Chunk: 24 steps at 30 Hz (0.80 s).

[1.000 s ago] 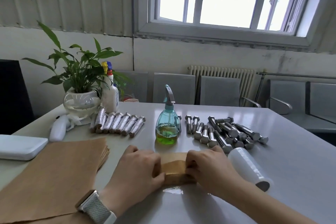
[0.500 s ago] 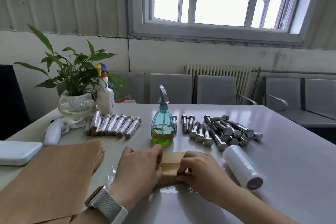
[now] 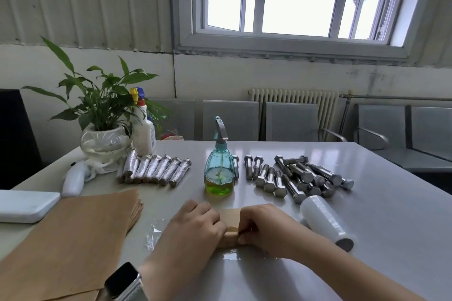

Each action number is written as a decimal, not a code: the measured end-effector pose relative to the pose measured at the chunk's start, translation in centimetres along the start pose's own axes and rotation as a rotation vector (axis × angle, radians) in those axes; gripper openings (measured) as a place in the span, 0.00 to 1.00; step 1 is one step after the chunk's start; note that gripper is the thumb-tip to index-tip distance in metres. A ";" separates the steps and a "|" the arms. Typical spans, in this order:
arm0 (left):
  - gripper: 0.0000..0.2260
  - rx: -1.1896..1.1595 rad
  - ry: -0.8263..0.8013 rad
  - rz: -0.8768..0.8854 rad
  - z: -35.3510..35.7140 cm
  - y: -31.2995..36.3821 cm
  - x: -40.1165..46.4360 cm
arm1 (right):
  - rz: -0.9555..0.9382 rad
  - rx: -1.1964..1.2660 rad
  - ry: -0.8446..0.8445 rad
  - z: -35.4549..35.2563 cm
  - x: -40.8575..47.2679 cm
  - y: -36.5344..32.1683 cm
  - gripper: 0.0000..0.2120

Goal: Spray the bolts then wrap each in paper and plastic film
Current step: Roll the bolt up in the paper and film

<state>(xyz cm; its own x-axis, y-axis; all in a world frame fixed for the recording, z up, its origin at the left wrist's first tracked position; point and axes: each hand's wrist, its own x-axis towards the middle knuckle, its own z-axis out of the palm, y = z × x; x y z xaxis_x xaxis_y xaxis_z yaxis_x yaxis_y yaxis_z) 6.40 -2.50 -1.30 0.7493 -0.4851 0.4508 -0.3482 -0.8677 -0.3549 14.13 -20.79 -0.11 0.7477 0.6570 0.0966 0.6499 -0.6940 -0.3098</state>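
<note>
Gripping the paper roll (image 3: 229, 232) between them, left hand (image 3: 195, 225) and right hand (image 3: 264, 227) curl.

The paper roll (image 3: 229, 225) between my hands is tan brown, like the stack of kraft sheets (image 3: 73, 239). The spray bottle (image 3: 219, 173) is translucent teal with a grey trigger and yellow-green liquid at the bottom. The bare bolts (image 3: 293, 178) are shiny silver-grey; the wrapped bolts (image 3: 152, 170) show mottled grey through clear film. The film roll (image 3: 325, 221) is milky white on the pale grey table (image 3: 379, 215). My watch (image 3: 122, 281) has a black face.
</note>
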 end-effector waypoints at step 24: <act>0.07 -0.448 -0.034 -0.343 1.0 -1.5 1.2 | -0.003 -0.106 -0.327 -1.5 2.4 0.1 0.15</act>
<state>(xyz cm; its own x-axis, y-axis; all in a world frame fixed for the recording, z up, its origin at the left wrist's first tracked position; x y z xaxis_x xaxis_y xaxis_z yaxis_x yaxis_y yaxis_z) 8.42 -1.65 -1.04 0.8769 -0.1696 0.4498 -0.2808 -0.9402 0.1928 16.20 -19.78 1.54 0.6737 0.7067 -0.2163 0.6753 -0.7075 -0.2084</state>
